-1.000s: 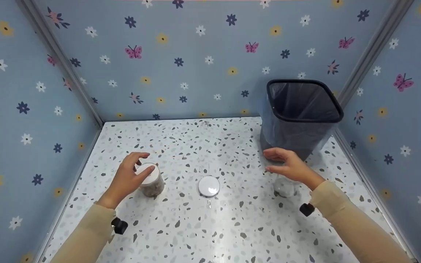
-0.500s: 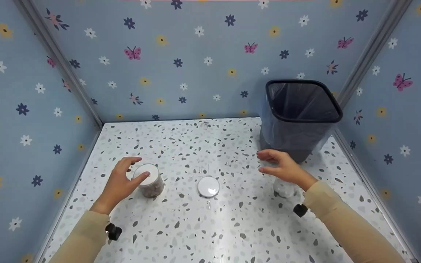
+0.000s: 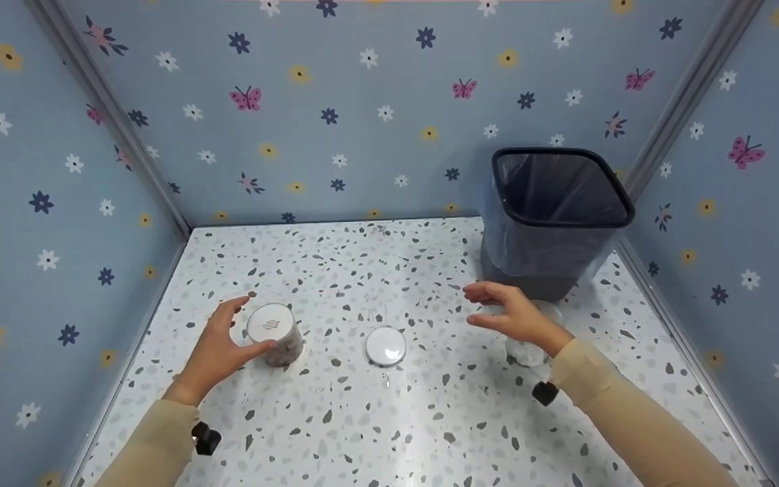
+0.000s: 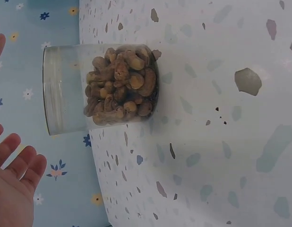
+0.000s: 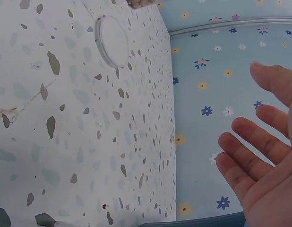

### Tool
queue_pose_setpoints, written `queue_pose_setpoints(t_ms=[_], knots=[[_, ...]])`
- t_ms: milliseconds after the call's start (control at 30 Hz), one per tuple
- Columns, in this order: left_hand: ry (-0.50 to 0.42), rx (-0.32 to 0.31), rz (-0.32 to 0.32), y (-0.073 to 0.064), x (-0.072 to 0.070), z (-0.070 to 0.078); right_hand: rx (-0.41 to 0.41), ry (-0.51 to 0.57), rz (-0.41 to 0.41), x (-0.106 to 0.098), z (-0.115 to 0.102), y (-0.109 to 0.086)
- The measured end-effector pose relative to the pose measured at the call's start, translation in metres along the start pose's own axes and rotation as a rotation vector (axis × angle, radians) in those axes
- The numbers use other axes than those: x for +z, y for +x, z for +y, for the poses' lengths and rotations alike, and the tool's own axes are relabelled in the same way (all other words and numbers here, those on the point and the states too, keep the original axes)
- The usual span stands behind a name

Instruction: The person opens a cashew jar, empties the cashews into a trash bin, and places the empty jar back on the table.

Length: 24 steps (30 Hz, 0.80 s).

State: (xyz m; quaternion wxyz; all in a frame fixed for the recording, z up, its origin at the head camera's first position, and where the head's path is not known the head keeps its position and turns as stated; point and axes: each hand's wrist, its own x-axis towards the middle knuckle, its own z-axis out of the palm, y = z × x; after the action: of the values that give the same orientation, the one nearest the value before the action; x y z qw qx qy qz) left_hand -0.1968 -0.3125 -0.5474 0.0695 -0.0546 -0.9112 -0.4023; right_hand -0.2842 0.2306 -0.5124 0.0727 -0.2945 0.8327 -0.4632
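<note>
White, speckled tabletop (image 3: 356, 277) fills the near part of our view, with blue flowered walls (image 3: 362, 155) at the far, left and right sides. On the left stands a clear jar (image 3: 286, 350) with a white top; in the left wrist view we see brown, nut-like pieces (image 4: 120, 87) filling its lower part. The left hand (image 3: 216, 350) is just left of it, thumb and fingers parted, gripping nothing; we see no clear contact. On the right, the right hand (image 3: 516, 319) hangs in the air, fingers spread from the thumb, also holding nothing. Between the 2 hands lies a round white lid (image 3: 385, 345). Partly behind the right wrist is a clear glass container (image 3: 523, 353); a dark-rimmed bin (image 3: 531, 250) stands far right. We judge the step in hand as positioning, with no grip taken. Gripping the jar would call for the left hand to shift right and close around its side.
</note>
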Motion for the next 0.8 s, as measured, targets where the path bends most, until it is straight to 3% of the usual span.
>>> queue_pose_setpoints(t_ms=[200,800], knots=[[-0.022,-0.061,-0.037,-0.002,0.003,-0.010,-0.004,0.006,-0.014,0.009,-0.001,0.002],[-0.071,-0.119,-0.094,-0.003,0.022,-0.035,-0.027,0.052,-0.045,0.030,0.001,0.010]])
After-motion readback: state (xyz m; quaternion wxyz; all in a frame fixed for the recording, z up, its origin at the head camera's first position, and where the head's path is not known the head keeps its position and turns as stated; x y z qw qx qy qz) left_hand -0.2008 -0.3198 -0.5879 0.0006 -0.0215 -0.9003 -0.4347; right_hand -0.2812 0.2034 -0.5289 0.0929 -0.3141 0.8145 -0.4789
